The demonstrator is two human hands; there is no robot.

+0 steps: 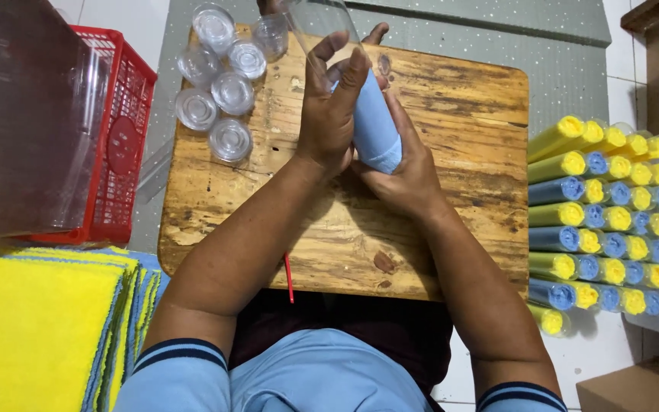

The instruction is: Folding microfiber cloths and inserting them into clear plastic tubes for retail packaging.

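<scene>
A wooden board (451, 191) is lying under both hands. Stacked filled tubes (604, 214) are lying well right of the right hand (409, 172), which is gripping a rolled blue cloth (371, 126). The left hand (329, 107) is gripping a clear tube (322, 27) over the cloth. Clear caps (219, 84) are sitting just left of it.

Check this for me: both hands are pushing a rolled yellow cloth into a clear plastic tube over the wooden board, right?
Not quite: the head view shows the rolled cloth is blue, not yellow. The left hand and right hand do hold it in the clear tube over the wooden board.
</scene>
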